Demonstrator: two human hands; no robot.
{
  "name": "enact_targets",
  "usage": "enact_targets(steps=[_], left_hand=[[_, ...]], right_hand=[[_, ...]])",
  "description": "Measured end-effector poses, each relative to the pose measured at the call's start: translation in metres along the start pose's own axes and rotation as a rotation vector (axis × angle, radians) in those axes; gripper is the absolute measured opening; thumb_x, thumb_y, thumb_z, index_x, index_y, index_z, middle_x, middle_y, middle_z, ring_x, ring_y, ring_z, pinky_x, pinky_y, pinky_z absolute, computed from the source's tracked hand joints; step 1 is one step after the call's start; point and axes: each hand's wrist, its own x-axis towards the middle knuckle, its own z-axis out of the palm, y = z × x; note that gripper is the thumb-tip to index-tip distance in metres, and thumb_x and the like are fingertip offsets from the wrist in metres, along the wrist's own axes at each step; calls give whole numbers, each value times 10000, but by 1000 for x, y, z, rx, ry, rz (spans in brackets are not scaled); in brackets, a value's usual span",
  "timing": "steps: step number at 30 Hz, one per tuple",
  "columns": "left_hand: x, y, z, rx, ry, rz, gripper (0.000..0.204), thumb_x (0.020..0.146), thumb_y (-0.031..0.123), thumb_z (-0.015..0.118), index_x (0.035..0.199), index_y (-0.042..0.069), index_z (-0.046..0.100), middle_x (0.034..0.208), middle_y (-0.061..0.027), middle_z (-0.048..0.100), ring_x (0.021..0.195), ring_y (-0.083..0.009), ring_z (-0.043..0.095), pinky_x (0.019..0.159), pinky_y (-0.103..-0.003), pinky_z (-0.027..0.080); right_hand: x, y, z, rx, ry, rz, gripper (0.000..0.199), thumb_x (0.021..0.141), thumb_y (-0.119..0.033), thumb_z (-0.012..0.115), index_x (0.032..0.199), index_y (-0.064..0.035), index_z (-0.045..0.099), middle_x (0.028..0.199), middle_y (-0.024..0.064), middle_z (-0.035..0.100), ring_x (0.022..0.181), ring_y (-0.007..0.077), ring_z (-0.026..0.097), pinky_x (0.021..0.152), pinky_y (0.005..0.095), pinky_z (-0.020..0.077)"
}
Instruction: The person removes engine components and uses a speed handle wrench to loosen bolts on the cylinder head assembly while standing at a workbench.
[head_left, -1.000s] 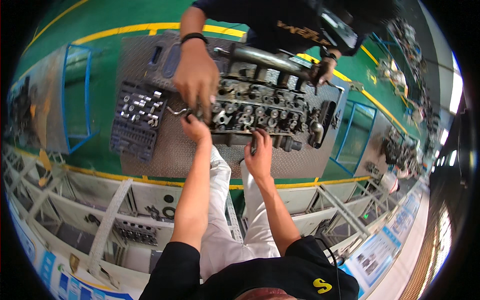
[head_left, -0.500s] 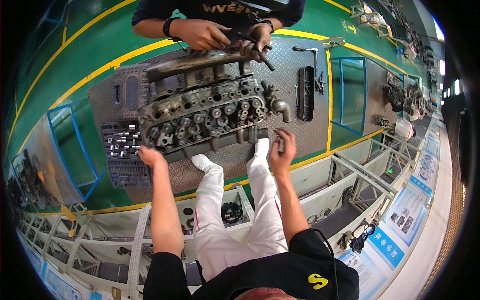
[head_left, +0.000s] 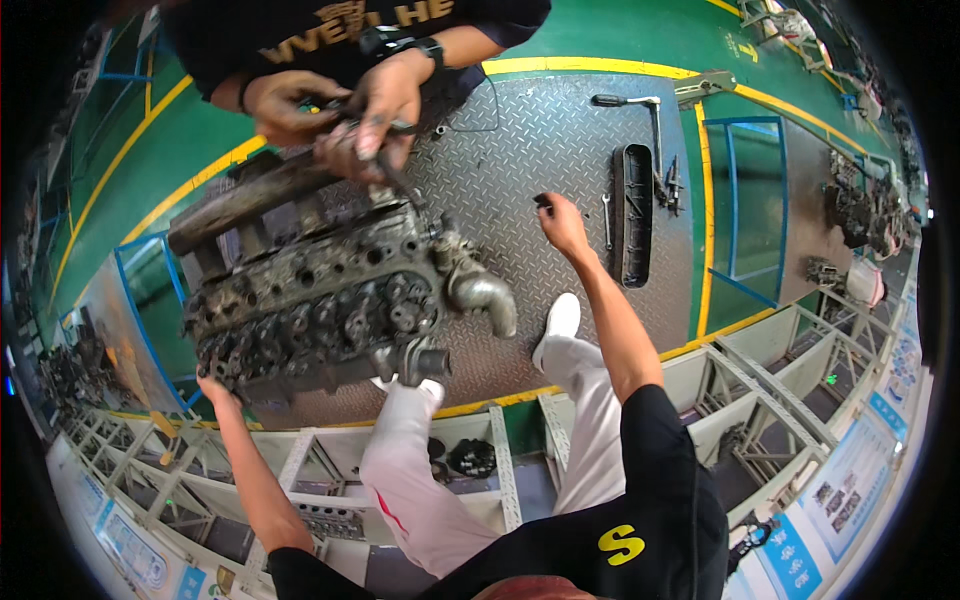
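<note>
A greasy engine cylinder head [head_left: 320, 290] with a long dark manifold [head_left: 255, 205] along its far side lies at the left of the tread-plate table. My left hand [head_left: 212, 388] is at its near left corner, with most of the fingers hidden. To the right of the elbow pipe [head_left: 485, 298], my right hand [head_left: 565, 225] is above bare plate. Its fingers are curled, and something small and dark shows at the tips, too small to name. Across the table, a co-worker's hands [head_left: 375, 125] are at the manifold's right end, around a dark rod-like tool.
A long black tray [head_left: 632, 215] is on the right of the tread-plate table [head_left: 500, 140], with a combination wrench [head_left: 607, 220] beside it. A ratchet handle [head_left: 625, 101] lies farther back. My white shoe [head_left: 563, 315] is at the near edge. Blue frames [head_left: 745, 190] stand beyond.
My right hand has swung outward, away from the cylinder head and over the plate. The view has shifted, so the head appears farther left. The socket case is no longer visible. The co-worker leans closer.
</note>
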Motion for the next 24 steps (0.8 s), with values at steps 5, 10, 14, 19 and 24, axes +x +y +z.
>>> enact_targets(steps=[5, 10, 14, 19, 24], left_hand=[[32, -10, -34, -157, -106, -44, 566, 986, 505, 391, 1361, 108, 539, 1266, -97, 615, 1082, -316, 622, 842, -503, 533], [49, -15, -62, -45, 75, 93, 584, 994, 487, 340, 1329, 68, 573, 1217, -126, 652, 1045, -284, 648, 818, -482, 543], [65, 7, -47, 55, 73, 307, 568, 987, 455, 340, 1289, 36, 578, 1214, -157, 646, 1063, -303, 639, 844, -483, 524], [68, 14, -16, 67, 93, 474, 550, 979, 414, 340, 1239, -4, 585, 1210, -196, 639, 1085, -327, 628, 877, -483, 500], [59, -5, -43, 108, 187, 487, 534, 970, 374, 341, 1189, -43, 591, 1206, -235, 632, 1107, -351, 617, 910, -484, 477]], right_hand=[[92, 40, 96, -279, -475, -256, 275, 853, -213, 619, 1084, -66, 644, 1068, 174, 686, 1016, 376, 649, 854, 478, 536], [195, 23, 213, -574, -311, -419, 681, 835, -205, 658, 1449, -102, 381, 1451, 178, 432, 1271, 391, 495, 970, 472, 506], [251, 11, 285, -691, -288, -612, 681, 874, -166, 577, 1511, -149, 336, 1546, 136, 355, 1353, 382, 416, 1061, 467, 436], [318, 64, 284, -752, -178, -847, 219, 902, -153, 554, 1073, -59, 651, 1164, 179, 662, 1127, 327, 613, 960, 457, 501], [236, 96, 285, -456, -424, -659, 203, 848, -38, 560, 1021, -26, 666, 1101, 225, 636, 1047, 402, 633, 909, 481, 526]])
